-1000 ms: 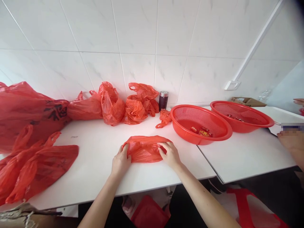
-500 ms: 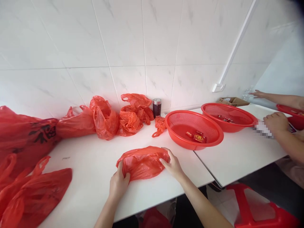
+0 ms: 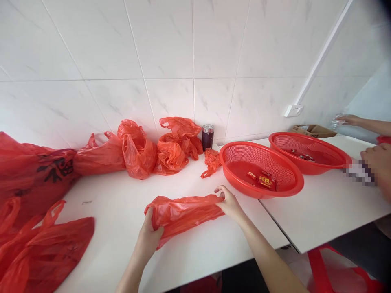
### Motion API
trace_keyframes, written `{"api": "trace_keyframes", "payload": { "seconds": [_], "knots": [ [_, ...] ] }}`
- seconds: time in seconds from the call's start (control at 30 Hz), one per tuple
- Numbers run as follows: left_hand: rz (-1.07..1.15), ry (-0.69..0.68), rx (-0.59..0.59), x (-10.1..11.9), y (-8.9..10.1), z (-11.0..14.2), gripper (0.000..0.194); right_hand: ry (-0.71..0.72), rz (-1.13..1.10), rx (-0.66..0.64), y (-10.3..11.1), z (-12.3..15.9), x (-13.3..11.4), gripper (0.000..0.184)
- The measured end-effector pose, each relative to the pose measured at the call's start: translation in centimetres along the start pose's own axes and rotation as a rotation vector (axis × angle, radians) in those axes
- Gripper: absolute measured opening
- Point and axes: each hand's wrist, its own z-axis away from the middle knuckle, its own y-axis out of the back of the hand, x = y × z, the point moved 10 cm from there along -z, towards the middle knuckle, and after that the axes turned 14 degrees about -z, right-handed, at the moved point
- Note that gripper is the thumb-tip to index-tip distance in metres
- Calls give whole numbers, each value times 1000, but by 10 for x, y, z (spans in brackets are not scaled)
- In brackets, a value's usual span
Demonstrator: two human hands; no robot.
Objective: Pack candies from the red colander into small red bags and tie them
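Observation:
A thin red plastic bag (image 3: 186,213) is stretched sideways just over the white table (image 3: 122,228). My left hand (image 3: 146,236) grips its left edge, thumb on the near side. At its right end my right hand (image 3: 230,205) pinches the rim between thumb and fingers. The bag's mouth looks narrow and drawn long, and nothing shows inside it. Just beyond my right hand stands a red mesh basket (image 3: 235,175) with several small red and gold packets (image 3: 265,180) in it.
Filled red bags (image 3: 100,156) line the wall, with more at the left (image 3: 61,248). A dark tumbler (image 3: 207,138) stands behind a crumpled red bag (image 3: 211,160). Another basket (image 3: 320,167) and a cardboard box (image 3: 314,131) are further right. A co-worker's hand (image 3: 378,158) is at the right edge.
The bag's mouth has been pulled wider and flatter, my hands moving apart. My right hand's grip has shifted to a pinch on the rim. The view has turned slightly left.

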Motion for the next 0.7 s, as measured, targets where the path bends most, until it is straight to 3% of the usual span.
{"api": "trace_keyframes", "payload": {
  "seconds": [0.13, 0.2, 0.3, 0.4, 0.47, 0.53, 0.6, 0.7],
  "knots": [
    [-297, 48, 94, -5, 14, -15, 57, -179, -227, -456, -27, 25, -11, 36],
    [-378, 33, 96, 0, 13, -17, 51, -169, -363, -528, -26, 36, -25, 27],
    [-432, -23, 58, 16, 4, -15, 48, -25, -411, -317, 2, 32, -46, 18],
    [-436, -54, -4, 31, -3, -14, 50, 246, -157, 39, 37, 30, -84, 14],
    [-409, -61, -40, 38, -6, -13, 55, 460, 50, 196, 40, 41, -120, 9],
    [-363, -81, -89, 46, -9, -12, 65, 630, 159, 133, 16, 52, -147, 12],
    [-305, -90, -155, 52, -14, -8, 74, 720, 263, -80, -24, 61, -154, 21],
    [-163, -48, -307, 55, -24, 4, 73, 736, 589, -347, -75, 62, -123, 31]
  ]
}}
